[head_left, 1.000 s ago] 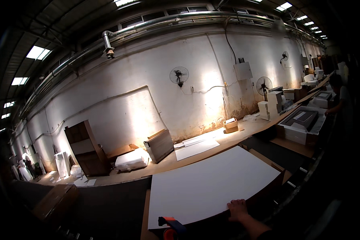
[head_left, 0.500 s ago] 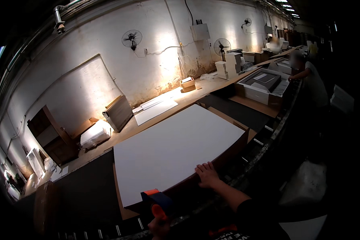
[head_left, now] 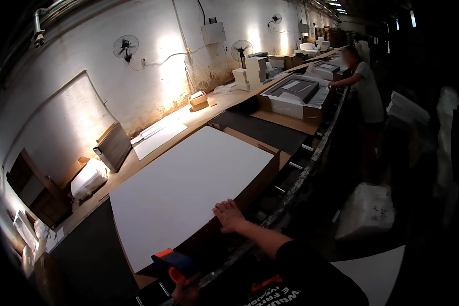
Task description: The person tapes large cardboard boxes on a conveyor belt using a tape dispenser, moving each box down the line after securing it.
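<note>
A large white board lies on top of a shallow brown carton in front of me. My right hand rests on the board's near edge, fingers laid over the white surface and apart. At the near left corner, my left hand is closed round the handle of an orange and blue tape dispenser. The dispenser's head is up against the board's edge; much of the hand is in shadow.
A roller conveyor runs along the carton's near side. Beyond, an open white-lined box holds a dark panel, with a co-worker beside it. A wrapped white bundle lies to the right. A workbench follows the wall.
The whole view has swung rightward, so the scene sits further left and more shows at right. Both hands keep about the same places on the board and dispenser.
</note>
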Demonstrator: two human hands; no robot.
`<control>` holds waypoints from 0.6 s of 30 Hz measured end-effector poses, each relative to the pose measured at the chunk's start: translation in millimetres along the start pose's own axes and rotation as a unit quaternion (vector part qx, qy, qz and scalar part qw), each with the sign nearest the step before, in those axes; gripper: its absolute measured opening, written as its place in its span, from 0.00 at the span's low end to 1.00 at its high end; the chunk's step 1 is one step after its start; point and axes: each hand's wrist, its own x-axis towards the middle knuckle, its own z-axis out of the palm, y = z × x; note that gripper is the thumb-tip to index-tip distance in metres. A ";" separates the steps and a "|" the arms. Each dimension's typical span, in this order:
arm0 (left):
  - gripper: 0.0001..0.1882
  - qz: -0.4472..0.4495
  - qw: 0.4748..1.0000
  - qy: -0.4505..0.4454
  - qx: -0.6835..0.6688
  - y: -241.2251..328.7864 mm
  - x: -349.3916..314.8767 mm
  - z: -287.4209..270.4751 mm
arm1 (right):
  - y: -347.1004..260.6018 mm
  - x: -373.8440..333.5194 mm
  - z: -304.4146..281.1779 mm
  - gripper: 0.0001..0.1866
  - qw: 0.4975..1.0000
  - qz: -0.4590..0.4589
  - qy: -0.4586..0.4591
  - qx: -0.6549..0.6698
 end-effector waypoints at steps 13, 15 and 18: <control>0.13 0.013 0.997 0.062 0.044 15.7 -0.5 2.4 | -15.2 5.2 -14.0 0.36 0.999 -0.008 -0.034 0.015; 0.11 -0.011 1.000 0.011 0.023 3.2 -4.2 7.8 | -10.0 1.1 -12.9 0.37 0.999 0.003 -0.048 0.009; 0.06 -0.030 0.999 -0.020 -0.011 2.0 -5.8 12.7 | -7.6 -6.5 -9.9 0.36 0.999 0.011 -0.051 0.004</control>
